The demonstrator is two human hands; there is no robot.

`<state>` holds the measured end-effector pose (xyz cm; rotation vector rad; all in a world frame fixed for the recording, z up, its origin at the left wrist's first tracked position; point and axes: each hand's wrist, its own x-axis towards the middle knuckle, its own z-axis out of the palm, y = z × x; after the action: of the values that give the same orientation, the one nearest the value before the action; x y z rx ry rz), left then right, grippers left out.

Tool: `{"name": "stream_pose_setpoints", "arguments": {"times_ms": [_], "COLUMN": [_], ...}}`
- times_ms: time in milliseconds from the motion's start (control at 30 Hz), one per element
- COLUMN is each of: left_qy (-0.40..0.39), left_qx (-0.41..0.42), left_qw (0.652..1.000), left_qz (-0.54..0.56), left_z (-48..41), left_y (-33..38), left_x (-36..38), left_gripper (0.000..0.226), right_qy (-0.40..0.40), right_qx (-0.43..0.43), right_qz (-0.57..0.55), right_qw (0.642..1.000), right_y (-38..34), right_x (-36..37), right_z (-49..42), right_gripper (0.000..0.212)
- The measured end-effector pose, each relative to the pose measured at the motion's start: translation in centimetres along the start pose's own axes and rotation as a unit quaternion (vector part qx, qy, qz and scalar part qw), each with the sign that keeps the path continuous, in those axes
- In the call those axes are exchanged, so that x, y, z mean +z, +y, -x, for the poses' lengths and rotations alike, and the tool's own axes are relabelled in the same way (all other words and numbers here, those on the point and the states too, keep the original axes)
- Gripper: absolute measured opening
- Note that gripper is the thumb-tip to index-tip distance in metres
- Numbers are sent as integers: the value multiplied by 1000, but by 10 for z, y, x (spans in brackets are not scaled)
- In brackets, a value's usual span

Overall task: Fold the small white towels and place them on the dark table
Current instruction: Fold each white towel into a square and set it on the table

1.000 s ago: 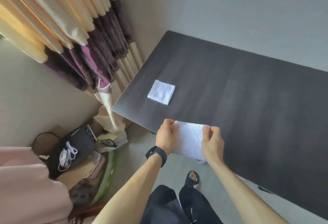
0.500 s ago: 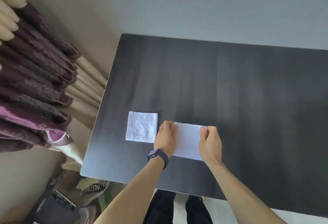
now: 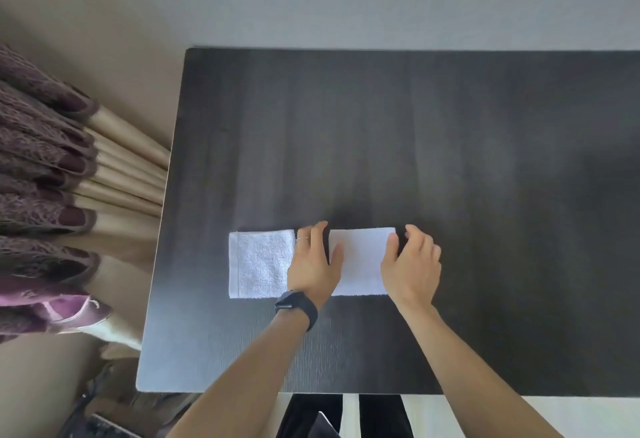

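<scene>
Palms down, left hand (image 3: pixel 311 264) and right hand (image 3: pixel 412 264) bracket one towel (image 3: pixel 360 264).

You get no readable text, label, brand or number here. The watch (image 3: pixel 296 305) face is turned away from you, so nothing is legible on it. The two white towels (image 3: pixel 258 264) and the dark table (image 3: pixel 450 143) show no print. The dark clutter (image 3: pixel 104 417) at bottom left is too dim to read.

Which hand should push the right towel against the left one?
Probably the right hand: it touches the outer edge of the right towel and could push leftward; the left hand lies between it and the left towel.
</scene>
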<state>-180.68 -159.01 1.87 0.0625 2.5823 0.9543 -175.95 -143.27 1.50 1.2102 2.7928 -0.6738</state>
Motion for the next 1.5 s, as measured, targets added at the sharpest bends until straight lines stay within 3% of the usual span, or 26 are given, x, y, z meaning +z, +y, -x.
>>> {"name": "stream_pose_setpoints", "arguments": {"times_ms": [100, 167, 233, 300, 567, 800, 967, 1133, 1300, 1500], "left_qy": [57, 28, -6, -19, -55, -83, -137, -168, -194, -203], "left_qx": [190, 234, 223, 208, 214, 200, 236, 365, 510, 677], "left_qw": [972, 950, 943, 939, 912, 903, 897, 871, 809, 692], "left_qz": [-127, -203, -245, -272, -345, -370, -348, -281, -217, -146], "left_z": [10, 13, 13, 12, 5, 47, 111, 200, 339, 515], "left_y": [-7, -10, -16, -24, -26, 30, 114, 256, 408, 549], "left_x": [10, 20, 29, 32, 24, 3, 28, 105, 208, 305], "left_gripper": [57, 65, 68, 69, 71, 72, 71, 66, 61, 58], "right_qy": [31, 2, -40, -63, -92, -65, 27, 173, 315, 457], "right_qx": [-103, -199, -232, -208, -186, -130, -59, 33, 133, 236], "right_qz": [23, 76, 130, 155, 139, 40, -47, -64, -54, 0], "right_qw": [994, 977, 963, 964, 968, 989, 997, 982, 938, 858], "right_y": [11, 21, 30, 37, 48, 87, 173, 300, 450, 603], "right_x": [0, 6, 14, 21, 20, -83, -189, -293, -389, -506], "right_z": [17, 28, 32, 32, 35, 67, 101, 155, 234, 333], "right_gripper": [42, 50, 56, 60, 62, 65, 56, 49, 45, 47]}}
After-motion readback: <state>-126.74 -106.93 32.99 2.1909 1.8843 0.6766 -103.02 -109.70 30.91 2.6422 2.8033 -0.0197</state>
